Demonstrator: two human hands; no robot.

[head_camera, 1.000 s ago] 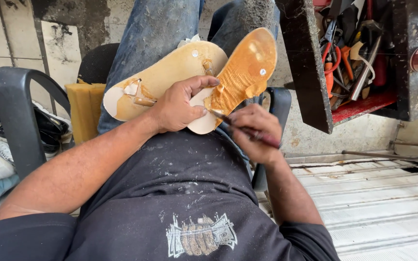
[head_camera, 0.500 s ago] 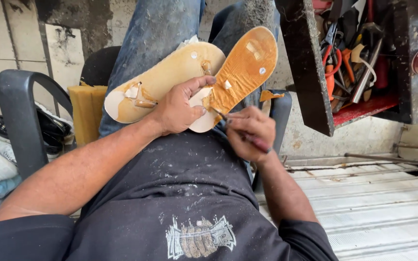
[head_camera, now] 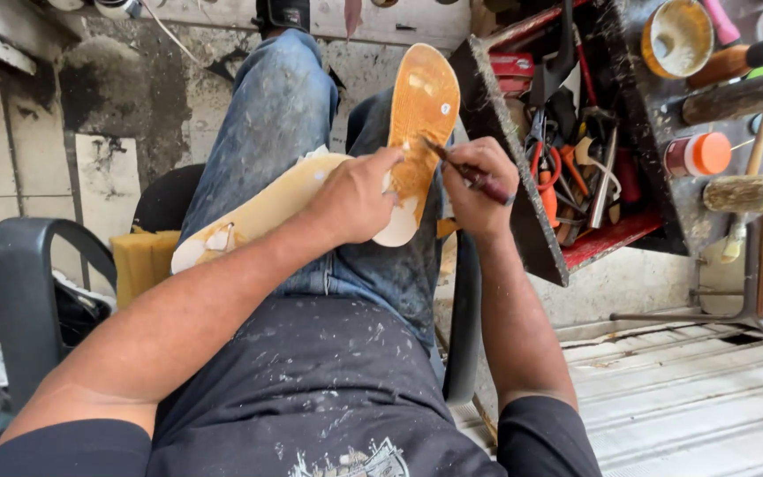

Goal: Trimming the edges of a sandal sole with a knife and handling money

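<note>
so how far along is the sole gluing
Done: pale patches of what looks like glue already cover the heel end of the orange sole and the tan sandal beside it. In hand: the left hand steadies the sole while the right hand works a brush across its middle. Left: the toe end looks mostly bare.

The orange sole [head_camera: 423,106] stands up past the left hand's [head_camera: 357,196] fingers. The tan sole [head_camera: 258,212] lies flat under that hand. The thin brush [head_camera: 463,171] leans from the right hand [head_camera: 480,185] and touches the orange sole.
</note>
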